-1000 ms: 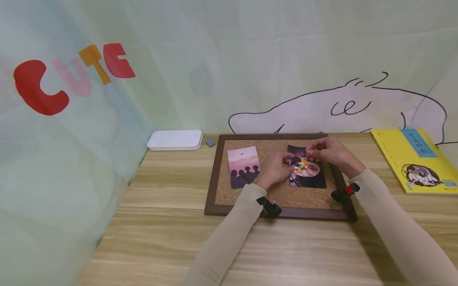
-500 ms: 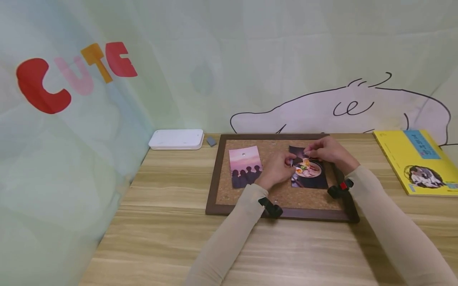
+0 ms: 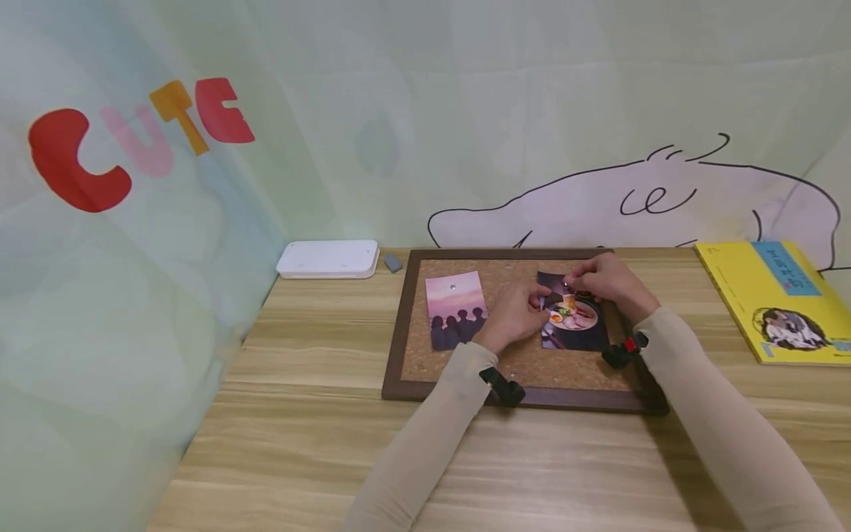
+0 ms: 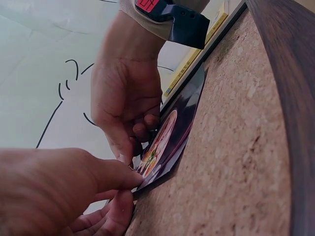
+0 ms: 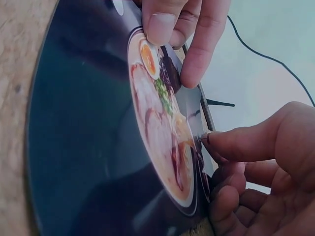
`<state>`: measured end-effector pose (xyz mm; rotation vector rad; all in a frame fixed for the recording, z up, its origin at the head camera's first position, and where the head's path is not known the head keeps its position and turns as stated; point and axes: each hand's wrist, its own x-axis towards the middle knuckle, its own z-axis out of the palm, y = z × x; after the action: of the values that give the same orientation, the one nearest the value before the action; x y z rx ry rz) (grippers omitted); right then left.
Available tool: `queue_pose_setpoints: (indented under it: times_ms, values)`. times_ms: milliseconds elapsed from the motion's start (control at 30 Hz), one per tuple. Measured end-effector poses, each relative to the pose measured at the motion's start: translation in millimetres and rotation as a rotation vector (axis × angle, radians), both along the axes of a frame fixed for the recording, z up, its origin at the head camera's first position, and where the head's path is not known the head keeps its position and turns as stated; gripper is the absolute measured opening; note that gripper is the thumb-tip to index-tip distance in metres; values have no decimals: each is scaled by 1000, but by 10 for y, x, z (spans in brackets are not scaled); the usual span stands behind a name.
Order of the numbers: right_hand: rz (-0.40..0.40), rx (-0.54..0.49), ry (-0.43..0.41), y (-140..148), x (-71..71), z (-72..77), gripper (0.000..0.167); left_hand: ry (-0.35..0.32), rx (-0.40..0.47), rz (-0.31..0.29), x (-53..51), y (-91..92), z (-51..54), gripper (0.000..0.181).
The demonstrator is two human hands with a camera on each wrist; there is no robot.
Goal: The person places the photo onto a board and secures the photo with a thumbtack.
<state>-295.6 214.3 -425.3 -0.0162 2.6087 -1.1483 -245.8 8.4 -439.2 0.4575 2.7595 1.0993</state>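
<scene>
A photo of a ramen bowl (image 3: 575, 336) lies on the right side of a framed cork board (image 3: 505, 369). My left hand (image 3: 512, 318) rests at its left edge, thumb and a fingertip (image 5: 197, 61) pressing on the print. At the photo's top, my right hand (image 3: 612, 281) pinches a small thumbtack (image 5: 203, 137) between thumb and finger. The tack's point is hidden, so I cannot tell whether it is in the cork. Toward the board's left, a pink sunset photo (image 3: 455, 299) with dark silhouettes bears a tack (image 3: 453, 287) near its top.
A white case (image 3: 328, 258) and a small grey block (image 3: 393, 263) sit behind the board's left side. To the right lies a yellow book (image 3: 764, 295). The wooden table (image 3: 299, 443) meets a printed cloth wall at the back. Another small tack (image 3: 513, 374) shows low on the cork.
My right hand and wrist have shifted slightly left, and the tack in its fingers now shows near the photo's top. My left hand stays in place on the photo.
</scene>
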Motion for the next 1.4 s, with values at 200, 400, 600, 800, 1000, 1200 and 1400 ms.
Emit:
queue_pose_setpoints:
  times_ms: [200,400,600,800,1000,1200,1400]
  values:
    - [-28,11,31,-16,-15,-20,24,-13,15,2,-8,7,-9,40]
    - [-12,8,31,-15,-12,-11,24,-23,21,12,2,-1,0,40]
    - [31,82,54,-52,-13,21,23,-15,21,20,14,-1,-4,40]
    - [39,101,74,-90,-34,38,23,-18,22,24,32,-3,3,40]
    - [48,93,70,-64,-50,27,26,-7,13,16,28,-3,3,40]
    - [49,79,29,-44,-12,31,27,24,-4,-1,30,0,5,37]
    - [40,87,15,-44,-18,18,30,15,5,-6,27,-16,16,35]
